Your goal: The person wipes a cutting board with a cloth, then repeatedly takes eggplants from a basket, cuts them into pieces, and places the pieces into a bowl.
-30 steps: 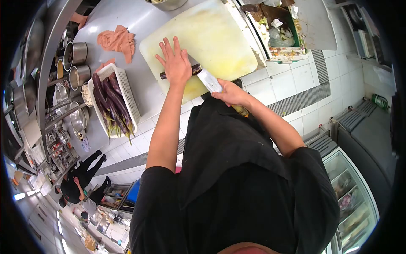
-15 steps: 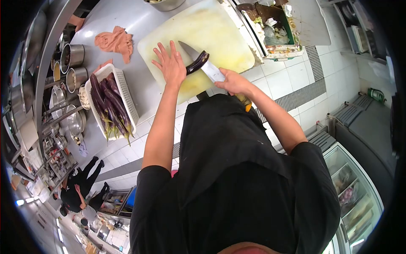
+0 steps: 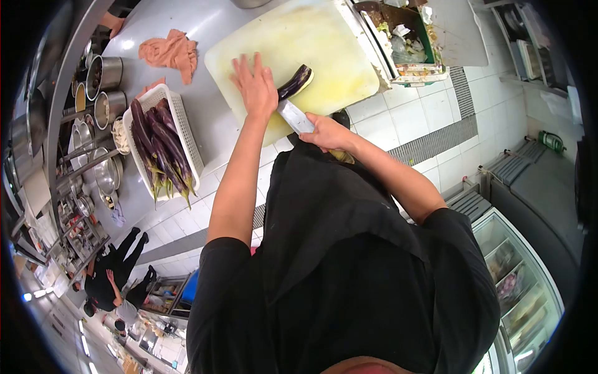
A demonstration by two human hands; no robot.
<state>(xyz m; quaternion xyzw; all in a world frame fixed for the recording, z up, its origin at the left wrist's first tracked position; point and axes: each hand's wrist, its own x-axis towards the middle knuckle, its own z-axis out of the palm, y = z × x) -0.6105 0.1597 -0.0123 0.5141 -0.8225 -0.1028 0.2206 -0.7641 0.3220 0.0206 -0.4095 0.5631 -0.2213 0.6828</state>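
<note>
A dark purple eggplant (image 3: 294,83) lies on the yellowed white cutting board (image 3: 339,43), a pale cut strip showing along its right side. Beside its near left end is my left hand (image 3: 254,87), fingers spread and slightly blurred; whether the palm presses on the eggplant is hidden. My right hand (image 3: 324,133) grips a knife (image 3: 295,116) at the board's near edge. The blade points up and left, just short of the eggplant, with its tip close to my left palm.
Left of the board stands a white plastic basket (image 3: 194,140) of whole eggplants (image 3: 163,143). A pink cloth (image 3: 169,55) lies on the steel counter (image 3: 215,31). A scrap bin (image 3: 414,73) stands right of the board. Metal pots (image 3: 106,73) line the left; other people (image 3: 103,283) stand farther off.
The knife has come back toward me and left, off its place across the eggplant. The eggplant has shifted slightly up and right, and its pale cut side now shows more.
</note>
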